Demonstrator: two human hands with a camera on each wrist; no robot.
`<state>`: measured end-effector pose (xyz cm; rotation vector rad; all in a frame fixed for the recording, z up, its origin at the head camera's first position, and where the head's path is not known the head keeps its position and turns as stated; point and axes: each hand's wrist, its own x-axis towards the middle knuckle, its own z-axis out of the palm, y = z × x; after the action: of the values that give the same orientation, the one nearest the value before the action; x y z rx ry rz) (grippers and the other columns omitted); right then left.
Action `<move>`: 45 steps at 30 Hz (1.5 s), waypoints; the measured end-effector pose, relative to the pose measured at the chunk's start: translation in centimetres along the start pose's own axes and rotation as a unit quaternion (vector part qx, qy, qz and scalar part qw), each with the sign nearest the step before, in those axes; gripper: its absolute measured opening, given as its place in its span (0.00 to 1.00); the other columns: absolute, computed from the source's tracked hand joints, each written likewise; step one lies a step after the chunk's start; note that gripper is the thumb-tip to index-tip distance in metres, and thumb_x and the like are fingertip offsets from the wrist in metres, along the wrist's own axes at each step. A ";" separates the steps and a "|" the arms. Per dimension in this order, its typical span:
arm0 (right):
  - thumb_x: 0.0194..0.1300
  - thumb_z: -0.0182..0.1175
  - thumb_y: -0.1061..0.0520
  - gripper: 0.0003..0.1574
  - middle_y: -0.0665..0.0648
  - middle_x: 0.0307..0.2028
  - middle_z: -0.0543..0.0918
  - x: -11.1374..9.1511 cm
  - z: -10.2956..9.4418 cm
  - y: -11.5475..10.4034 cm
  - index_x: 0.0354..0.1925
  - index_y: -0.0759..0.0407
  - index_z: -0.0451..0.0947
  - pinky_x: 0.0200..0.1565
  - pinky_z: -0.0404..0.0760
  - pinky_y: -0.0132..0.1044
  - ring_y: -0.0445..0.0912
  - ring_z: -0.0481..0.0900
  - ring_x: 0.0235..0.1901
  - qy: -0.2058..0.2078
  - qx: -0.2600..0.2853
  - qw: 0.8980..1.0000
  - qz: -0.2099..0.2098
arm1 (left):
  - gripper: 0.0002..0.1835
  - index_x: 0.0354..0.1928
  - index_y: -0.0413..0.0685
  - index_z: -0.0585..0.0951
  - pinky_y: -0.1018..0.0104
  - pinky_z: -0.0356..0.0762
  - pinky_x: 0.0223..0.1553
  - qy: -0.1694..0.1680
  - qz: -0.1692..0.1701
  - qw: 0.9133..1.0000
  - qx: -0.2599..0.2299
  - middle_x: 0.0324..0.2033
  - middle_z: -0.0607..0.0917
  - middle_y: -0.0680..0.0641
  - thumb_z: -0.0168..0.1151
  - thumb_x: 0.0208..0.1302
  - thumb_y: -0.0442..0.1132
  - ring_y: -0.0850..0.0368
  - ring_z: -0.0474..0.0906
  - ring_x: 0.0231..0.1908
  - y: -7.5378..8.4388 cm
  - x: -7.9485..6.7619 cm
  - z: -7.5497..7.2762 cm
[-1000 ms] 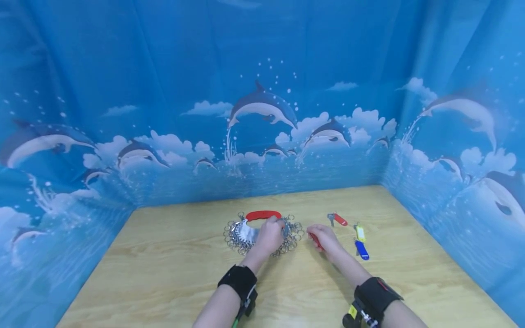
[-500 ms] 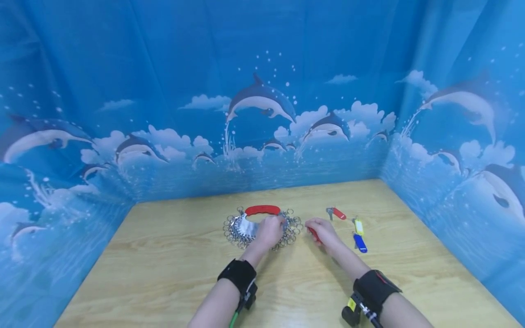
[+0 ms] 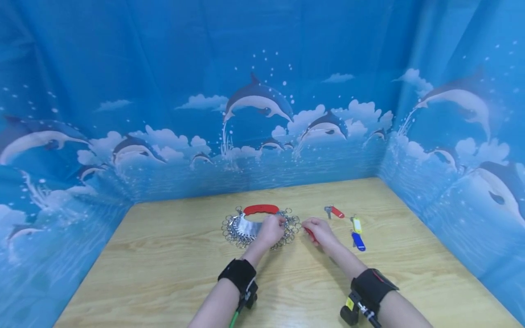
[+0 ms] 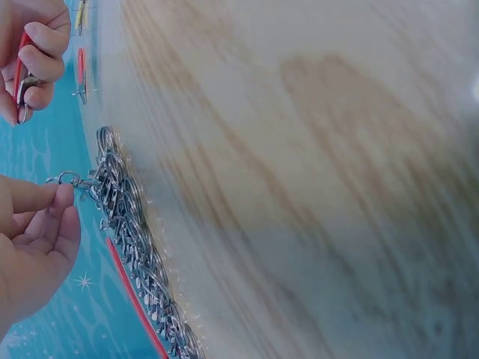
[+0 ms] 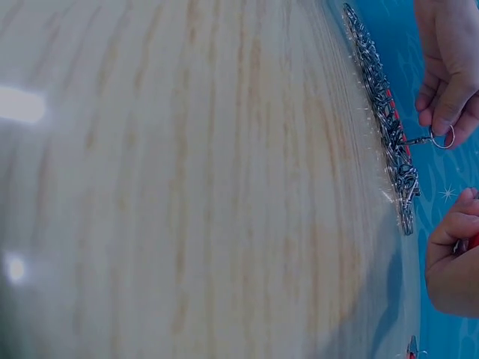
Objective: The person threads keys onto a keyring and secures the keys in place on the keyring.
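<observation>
A metal ring holder with a red handle (image 3: pixel 260 209) lies flat at mid-table, many silver rings and clasps hanging along its curved plate (image 3: pixel 247 226). My left hand (image 3: pixel 270 231) is over its right part. Thumb and fingertips pinch a silver split ring (image 5: pixel 443 142) linked by a clasp to the holder and raised above the other rings. Just right of the holder, my right hand (image 3: pixel 322 233) grips a red key tag (image 4: pixel 20 66), its small metal ring showing below the fingertips in the left wrist view. The palm hides part of this tag.
To the right on the wooden table (image 3: pixel 172 264) lie a red key tag (image 3: pixel 337 212) with a key (image 3: pixel 328 211), a yellow key tag (image 3: pixel 357 225) and a blue key tag (image 3: pixel 358 241). A blue dolphin-print curtain (image 3: pixel 184 91) rises behind and at both sides.
My right hand has edged slightly left, closer to the holder's rings, still with the red tag. The left hand stays at the split ring. The head view has tilted a little.
</observation>
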<state>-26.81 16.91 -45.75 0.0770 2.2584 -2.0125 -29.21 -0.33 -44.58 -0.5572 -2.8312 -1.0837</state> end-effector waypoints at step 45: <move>0.57 0.60 0.66 0.03 0.53 0.28 0.82 0.6 3.7 -0.4 0.32 0.61 0.80 0.34 0.77 0.38 0.43 0.77 0.26 0.017 -0.288 0.938 -0.191 | 0.09 0.35 0.41 0.84 0.71 0.72 0.26 -0.102 -0.016 0.992 -0.078 0.21 0.80 0.53 0.55 0.63 0.35 0.61 0.74 0.24 -1.3 -1.0 -1.6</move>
<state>-27.28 13.12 -45.83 -0.4109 2.9647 -1.3859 -28.87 -2.56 -44.38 -0.6740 -2.9528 -1.3349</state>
